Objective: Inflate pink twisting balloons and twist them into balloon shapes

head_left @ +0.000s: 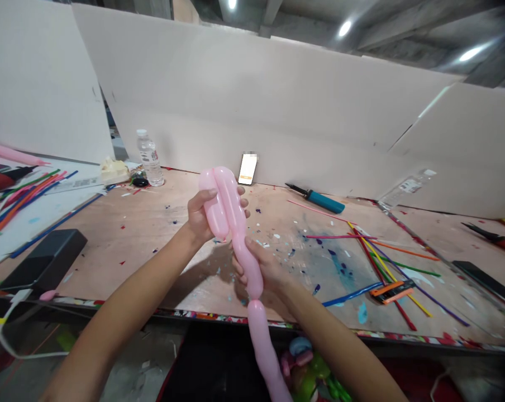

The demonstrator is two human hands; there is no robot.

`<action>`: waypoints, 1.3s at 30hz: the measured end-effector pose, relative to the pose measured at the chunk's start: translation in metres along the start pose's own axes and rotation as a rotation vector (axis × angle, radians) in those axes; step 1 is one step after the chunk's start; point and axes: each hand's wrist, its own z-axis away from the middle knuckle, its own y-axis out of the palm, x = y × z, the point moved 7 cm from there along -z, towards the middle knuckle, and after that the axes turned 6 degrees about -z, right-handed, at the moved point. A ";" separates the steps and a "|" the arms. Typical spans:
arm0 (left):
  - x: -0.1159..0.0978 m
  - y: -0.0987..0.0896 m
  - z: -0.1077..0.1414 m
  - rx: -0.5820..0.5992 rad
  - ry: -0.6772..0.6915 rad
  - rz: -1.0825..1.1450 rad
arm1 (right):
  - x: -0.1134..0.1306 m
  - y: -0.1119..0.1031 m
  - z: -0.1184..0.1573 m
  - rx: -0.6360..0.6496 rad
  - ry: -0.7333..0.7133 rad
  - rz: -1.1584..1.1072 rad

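A long pink balloon (266,340) runs from the folded loops at its top down past the table's front edge, with a twist below my right hand. My left hand (200,215) is wrapped round the folded upper part, thumb in front and fingertips showing behind at the right. Lower down, my right hand (263,265) grips the single length of the same balloon just above the twist. The short end of the balloon, with its knot, hangs beside the longer length between the two hands.
A phone (248,168) leans on the white board behind. Near it lies a teal pump (325,202). Uninflated balloons (397,268) and an orange-black cutter (392,291) are at the right. A bottle (150,159) and a black box (47,259) stand at the left.
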 end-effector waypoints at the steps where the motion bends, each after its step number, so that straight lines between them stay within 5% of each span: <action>1: -0.002 0.003 -0.002 -0.012 0.010 0.001 | 0.012 -0.006 0.002 -0.104 -0.084 0.140; 6: -0.004 0.025 -0.011 -0.052 0.047 -0.049 | 0.094 0.000 0.041 -0.579 -0.592 1.156; 10: -0.008 0.032 -0.014 -0.170 0.113 -0.067 | 0.114 0.013 0.063 -0.757 -0.642 1.581; 16: -0.013 0.038 -0.017 -0.130 0.141 -0.092 | 0.117 0.014 0.072 -0.602 -0.689 1.552; 19: -0.006 0.038 -0.020 -0.073 0.106 -0.128 | 0.122 -0.005 0.070 -0.631 -0.551 1.475; 25: -0.006 0.016 -0.023 -0.146 0.218 -0.407 | 0.097 -0.031 0.055 -0.313 -0.220 1.224; 35: -0.012 0.033 -0.019 -0.091 0.325 -0.841 | 0.097 -0.041 0.059 -0.480 -0.305 1.457; 39: -0.016 0.038 -0.017 -0.063 0.368 -0.936 | 0.098 -0.048 0.060 -0.415 -0.226 1.347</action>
